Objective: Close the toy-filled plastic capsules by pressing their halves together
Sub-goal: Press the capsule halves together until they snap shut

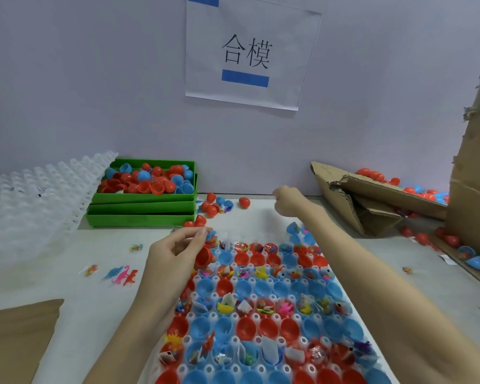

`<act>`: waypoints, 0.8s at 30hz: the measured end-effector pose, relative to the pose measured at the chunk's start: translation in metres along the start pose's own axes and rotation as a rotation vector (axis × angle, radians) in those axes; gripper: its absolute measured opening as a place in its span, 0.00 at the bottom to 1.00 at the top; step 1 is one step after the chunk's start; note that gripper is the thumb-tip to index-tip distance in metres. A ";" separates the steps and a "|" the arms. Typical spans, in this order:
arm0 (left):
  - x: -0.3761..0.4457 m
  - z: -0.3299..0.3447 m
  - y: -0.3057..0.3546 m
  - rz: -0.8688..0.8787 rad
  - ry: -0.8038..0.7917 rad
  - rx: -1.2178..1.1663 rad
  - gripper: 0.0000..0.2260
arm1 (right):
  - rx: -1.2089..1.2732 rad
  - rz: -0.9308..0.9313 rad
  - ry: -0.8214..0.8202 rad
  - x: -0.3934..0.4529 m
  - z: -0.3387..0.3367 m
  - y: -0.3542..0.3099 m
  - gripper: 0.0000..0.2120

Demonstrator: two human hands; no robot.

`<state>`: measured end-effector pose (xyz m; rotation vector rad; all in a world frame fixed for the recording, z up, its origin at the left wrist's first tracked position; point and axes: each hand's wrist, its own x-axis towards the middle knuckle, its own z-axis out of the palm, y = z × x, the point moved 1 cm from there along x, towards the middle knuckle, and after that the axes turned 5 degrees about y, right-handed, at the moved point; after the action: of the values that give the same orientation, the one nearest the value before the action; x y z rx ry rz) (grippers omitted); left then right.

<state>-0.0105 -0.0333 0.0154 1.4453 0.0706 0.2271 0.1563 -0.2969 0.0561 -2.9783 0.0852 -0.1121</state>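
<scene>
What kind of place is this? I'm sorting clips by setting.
Probably a small toy-packing workstation: a tray of open red and blue capsule halves with toys, a green bin of spare halves, and a posted station sign on the wall.

Head-worn view, forward-down, close above table (100, 273)

**Glossy plastic on a matt bench**

The red and blue capsule halves (261, 328) are smooth, shiny plastic, catching light inside their bowls. They sit in a white moulded plastic tray (234, 370) with a dull sheen. A stack of translucent, milky plastic trays (34, 200) looks waxy. The green bins (139, 214) are matt plastic. Torn corrugated cardboard (372, 200) shows rough, frayed edges. The bench (81, 273) is a pale, matt surface. The wall sign (247, 51) is smooth paper, slightly glossy.
</scene>
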 end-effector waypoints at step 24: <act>-0.003 -0.001 0.011 -0.123 -0.114 -0.086 0.08 | 0.114 0.029 0.220 0.007 0.027 -0.039 0.11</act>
<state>-0.0152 -0.0320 0.0260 1.3608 0.0563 0.0466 0.1675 -0.2544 0.0368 -2.8389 0.1436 -0.4259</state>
